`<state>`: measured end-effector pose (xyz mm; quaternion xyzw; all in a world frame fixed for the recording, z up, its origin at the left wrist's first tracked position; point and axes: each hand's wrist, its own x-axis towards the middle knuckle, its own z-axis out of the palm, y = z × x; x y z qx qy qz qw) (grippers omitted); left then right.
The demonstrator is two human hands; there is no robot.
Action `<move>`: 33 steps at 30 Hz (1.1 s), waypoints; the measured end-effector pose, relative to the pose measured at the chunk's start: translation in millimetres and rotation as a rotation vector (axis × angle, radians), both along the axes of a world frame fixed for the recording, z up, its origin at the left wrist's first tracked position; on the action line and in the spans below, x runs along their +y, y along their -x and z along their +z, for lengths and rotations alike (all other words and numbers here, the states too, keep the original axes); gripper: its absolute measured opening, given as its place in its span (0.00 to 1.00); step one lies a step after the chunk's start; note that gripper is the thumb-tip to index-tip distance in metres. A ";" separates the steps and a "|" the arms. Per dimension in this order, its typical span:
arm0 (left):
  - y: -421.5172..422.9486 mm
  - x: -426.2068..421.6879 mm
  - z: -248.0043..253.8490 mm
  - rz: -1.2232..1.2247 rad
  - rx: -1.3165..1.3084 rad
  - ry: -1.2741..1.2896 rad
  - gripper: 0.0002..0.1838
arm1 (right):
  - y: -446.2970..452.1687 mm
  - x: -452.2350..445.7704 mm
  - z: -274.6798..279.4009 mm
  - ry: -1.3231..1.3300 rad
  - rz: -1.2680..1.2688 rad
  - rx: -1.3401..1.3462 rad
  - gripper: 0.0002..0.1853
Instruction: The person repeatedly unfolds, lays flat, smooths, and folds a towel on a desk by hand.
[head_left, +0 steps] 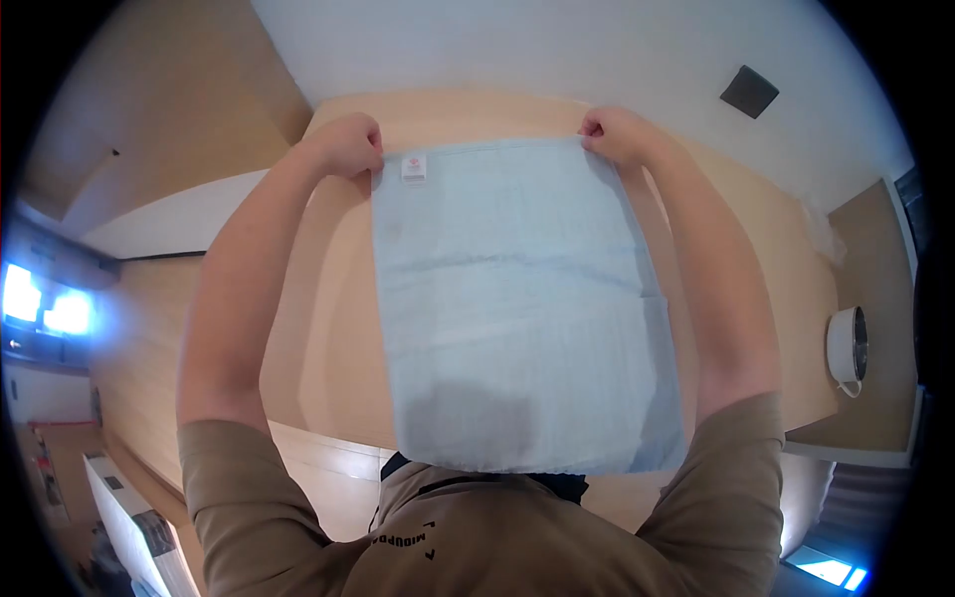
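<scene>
A light blue cloth [517,308] is spread out in front of me, its near edge reaching my torso. A small white label [414,168] with a red mark sits near its far left corner. My left hand [350,145] pinches that corner, fingers closed on the fabric. At the far right corner, my right hand [612,135] grips the cloth between thumb and fingers. Creases cross the middle of the fabric, and a shadow falls on its lower part.
Beneath the cloth is a pale wooden tabletop [338,328]. A white pot-like container [846,350] stands on the right. Crumpled clear plastic [822,229] lies near the right edge. A dark square plate [749,92] is on the wall behind.
</scene>
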<state>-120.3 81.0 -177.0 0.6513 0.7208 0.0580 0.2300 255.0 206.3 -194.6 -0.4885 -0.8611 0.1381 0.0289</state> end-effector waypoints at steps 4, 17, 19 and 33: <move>7.1 34.6 13.7 0.027 -0.109 -0.147 0.07 | -11.5 26.0 12.0 -0.200 0.006 0.062 0.10; 6.3 -64.0 82.2 -0.065 -0.363 -0.628 0.09 | -71.3 -106.9 109.3 -0.323 0.072 0.473 0.07; -4.3 -124.2 72.4 -0.188 -0.394 -0.706 0.06 | -92.9 -162.7 102.4 -0.385 0.155 0.495 0.08; -41.8 -295.3 -9.2 -0.459 -0.390 -0.563 0.12 | -123.0 -341.1 13.4 -0.083 0.053 0.524 0.10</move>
